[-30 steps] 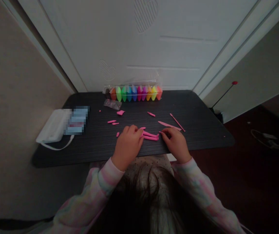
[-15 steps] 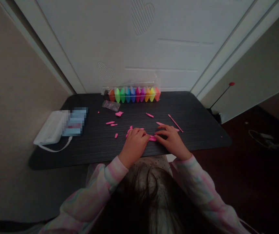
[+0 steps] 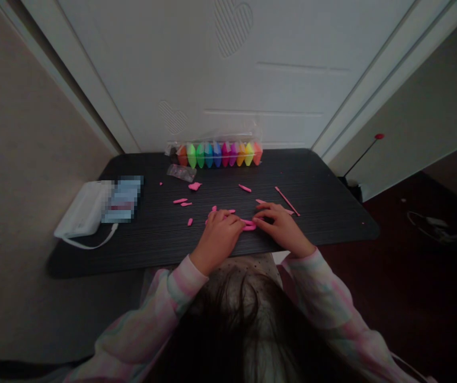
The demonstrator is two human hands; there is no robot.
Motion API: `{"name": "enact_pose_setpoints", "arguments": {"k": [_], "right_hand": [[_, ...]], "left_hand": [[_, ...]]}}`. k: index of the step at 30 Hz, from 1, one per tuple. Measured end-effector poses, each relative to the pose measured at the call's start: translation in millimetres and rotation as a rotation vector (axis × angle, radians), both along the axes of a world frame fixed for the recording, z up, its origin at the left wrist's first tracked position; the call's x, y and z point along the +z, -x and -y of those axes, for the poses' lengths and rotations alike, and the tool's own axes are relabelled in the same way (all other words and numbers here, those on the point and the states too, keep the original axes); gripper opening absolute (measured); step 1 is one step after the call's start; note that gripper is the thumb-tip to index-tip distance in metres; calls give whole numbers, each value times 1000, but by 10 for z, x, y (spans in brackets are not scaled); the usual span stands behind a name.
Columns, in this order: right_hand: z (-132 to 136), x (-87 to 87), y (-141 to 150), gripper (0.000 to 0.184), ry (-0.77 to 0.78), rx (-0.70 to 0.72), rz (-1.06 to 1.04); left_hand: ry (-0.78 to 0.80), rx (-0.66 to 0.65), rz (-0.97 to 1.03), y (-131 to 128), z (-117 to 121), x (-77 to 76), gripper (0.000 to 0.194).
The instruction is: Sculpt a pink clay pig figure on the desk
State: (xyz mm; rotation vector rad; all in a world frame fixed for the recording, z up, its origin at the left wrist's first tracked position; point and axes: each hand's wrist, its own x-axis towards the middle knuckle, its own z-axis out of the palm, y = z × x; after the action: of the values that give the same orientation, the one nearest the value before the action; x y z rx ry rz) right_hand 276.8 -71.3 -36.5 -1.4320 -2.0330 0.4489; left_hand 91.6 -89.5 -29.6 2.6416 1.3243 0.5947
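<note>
Low over the front middle of the table, my left hand (image 3: 221,234) has its fingers curved down on pink modelling clay (image 3: 249,227), partly covering it. The clay between my hands looks like thin rolled strips lying side by side. My right hand (image 3: 279,225) pinches at the right end of these strips, thumb and fingertips close together. Behind its fingers lies a flat pink modelling knife (image 3: 260,201), mostly hidden. A thin pink modelling stick (image 3: 287,201) rests just beyond my right hand. More pink clay shows past my left fingers; its shape is partly hidden.
Small clay pieces (image 3: 180,201) and a torn clay lump (image 3: 195,186) lie left of centre. A row of coloured clay packs (image 3: 217,155) stands at the back by a clear wrapper (image 3: 182,172). At left sit a white box with a cable (image 3: 80,210) and a blurred-out item (image 3: 123,199).
My right fingers have drawn slightly closer together at the end of the strips. My left hand has barely shifted over the clay. The other things stay where they were.
</note>
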Motion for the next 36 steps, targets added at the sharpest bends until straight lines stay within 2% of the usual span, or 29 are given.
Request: {"name": "enact_pose_setpoints", "arguments": {"k": [12, 14, 19, 22, 26, 30, 36], "right_hand": [[19, -36, -2, 11, -59, -5, 10], [37, -55, 1, 11, -71, -16, 15], [68, -77, 7, 12, -89, -27, 25], [76, -66, -17, 15, -98, -23, 8], [78, -61, -113, 17, -118, -75, -33], [77, -99, -192, 16, -127, -132, 11], [70, -154, -159, 15, -117, -145, 66]], "left_hand": [[-35, -35, 14, 20, 41, 8, 18], [-62, -1, 41, 91, 36, 38, 20], [-146, 184, 76, 336, -20, 142, 22], [-136, 141, 50, 348, -21, 147, 24], [-123, 43, -1, 217, -3, 56, 25], [-132, 58, -27, 133, 2, -14, 22], [-113, 62, -16, 136, 28, 15, 22]]}}
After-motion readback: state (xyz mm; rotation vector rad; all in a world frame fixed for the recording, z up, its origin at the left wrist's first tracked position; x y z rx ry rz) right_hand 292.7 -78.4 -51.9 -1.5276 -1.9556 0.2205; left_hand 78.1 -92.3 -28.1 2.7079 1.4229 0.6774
